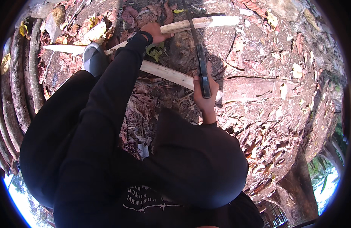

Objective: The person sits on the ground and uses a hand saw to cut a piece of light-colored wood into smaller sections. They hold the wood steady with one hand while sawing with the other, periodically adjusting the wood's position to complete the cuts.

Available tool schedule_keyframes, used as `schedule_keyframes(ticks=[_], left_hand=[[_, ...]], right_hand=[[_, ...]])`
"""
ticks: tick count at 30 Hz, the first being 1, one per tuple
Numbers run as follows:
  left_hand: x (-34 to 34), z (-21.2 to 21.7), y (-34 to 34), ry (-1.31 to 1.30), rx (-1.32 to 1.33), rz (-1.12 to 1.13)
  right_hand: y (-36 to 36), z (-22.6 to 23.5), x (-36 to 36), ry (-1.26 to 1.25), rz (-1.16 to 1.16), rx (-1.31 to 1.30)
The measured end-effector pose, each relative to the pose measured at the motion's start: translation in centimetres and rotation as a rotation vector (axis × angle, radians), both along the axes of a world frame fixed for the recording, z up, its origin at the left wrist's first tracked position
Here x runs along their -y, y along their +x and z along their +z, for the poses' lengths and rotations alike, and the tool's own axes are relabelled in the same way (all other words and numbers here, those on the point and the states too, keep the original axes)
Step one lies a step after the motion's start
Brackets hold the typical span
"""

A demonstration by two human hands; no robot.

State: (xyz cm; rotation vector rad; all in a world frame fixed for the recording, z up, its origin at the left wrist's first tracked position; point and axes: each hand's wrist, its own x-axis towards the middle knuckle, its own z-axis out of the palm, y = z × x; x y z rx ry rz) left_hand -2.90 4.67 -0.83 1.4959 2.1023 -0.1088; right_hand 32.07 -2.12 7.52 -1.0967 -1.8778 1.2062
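My left hand (155,32) is wrapped round a pale, peeled wooden stick (215,22), which slants up to the right. In my right hand (204,95) is the black handle of a machete (200,60). Its dark, narrow blade points away from me and crosses over the stick, right of my left hand; whether it touches the wood I cannot tell. Beneath both arms lies a second pale length of wood (166,74), its right end by my right hand. A pale pointed piece of wood (63,48) sticks out left of my grey shoe (95,59).
Brown soil with dry leaves (259,129) and wood chips surrounds me. Several dark poles (19,76) lie side by side at the left. A flat reddish slab (255,89) is right of my right hand. My bent knees (206,159) take up the near side.
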Motion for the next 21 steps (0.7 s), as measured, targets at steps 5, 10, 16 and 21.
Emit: schedule_keyframes(ticks=[5,10,16,21], left_hand=[[1.3,-1.3,-0.4,0.002,0.052,-0.054],[1.5,-0.7,-0.2,0.059,-0.006,-0.077],[0.3,0.1,-0.8,0.026,-0.019,-0.081],[1.0,0.4,-0.6,-0.082,0.084,-0.038]], right_hand=[[3.9,2.2,2.2,-0.274,0.034,0.168],[7.4,3.6,6.4,-0.072,-0.008,0.217],[-0.5,1.7,-0.4,-0.013,0.014,0.03],[2.5,4.7,3.0,-0.299,-0.02,0.154]])
